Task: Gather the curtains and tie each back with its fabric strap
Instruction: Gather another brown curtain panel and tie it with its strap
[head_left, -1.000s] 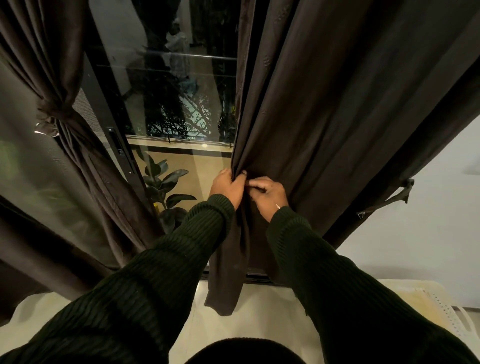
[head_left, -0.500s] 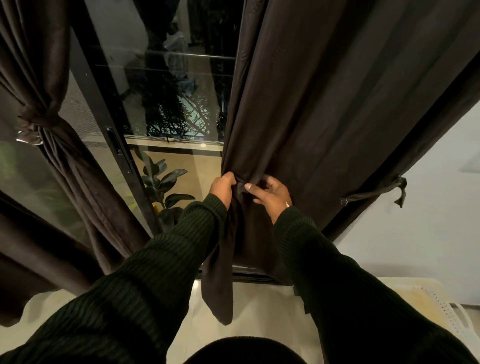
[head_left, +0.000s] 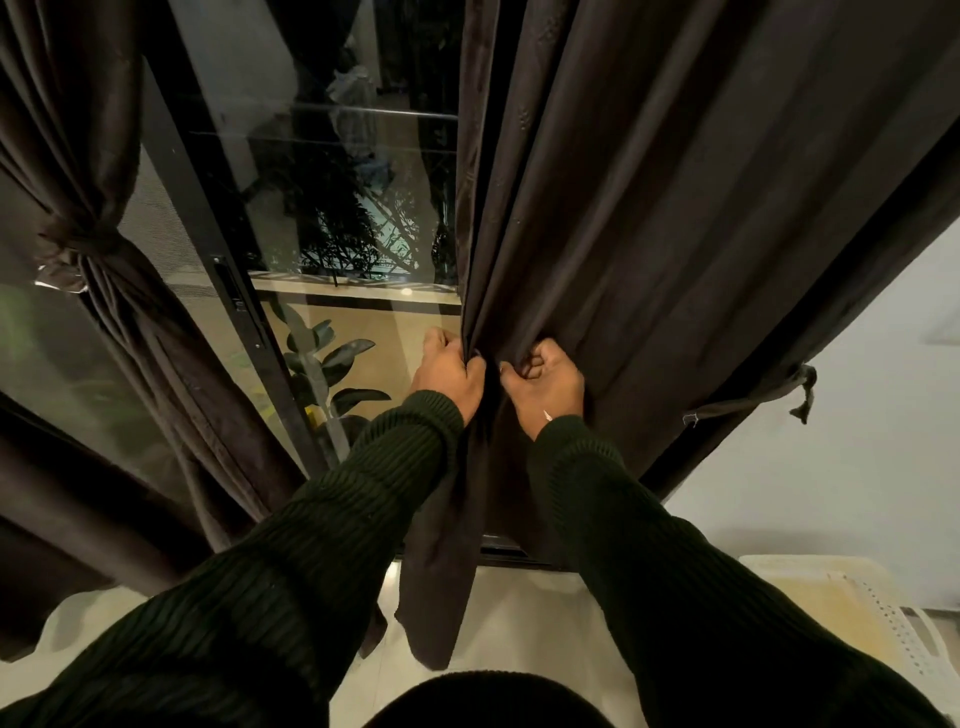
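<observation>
A dark brown right curtain (head_left: 649, 218) hangs in front of me over a glass door. My left hand (head_left: 449, 371) grips its inner edge, fingers curled round the bunched folds. Just to the right, my right hand (head_left: 545, 382) clutches a fold of the same curtain in a fist. The curtain's lower end hangs down between my arms. Its fabric strap (head_left: 753, 397) dangles loose at the curtain's right edge by the white wall. The left curtain (head_left: 119, 291) is gathered and bound by its own strap (head_left: 78, 249).
A black door frame with a handle (head_left: 231, 291) runs diagonally between the curtains. A potted plant (head_left: 322, 364) stands outside behind the glass. A white perforated plastic basket (head_left: 857, 613) sits on the floor at lower right, near the white wall (head_left: 857, 467).
Both hands have gathered more of the right curtain's edge; my right hand went from spread fingers to a closed fist on a fold. The view shifted slightly.
</observation>
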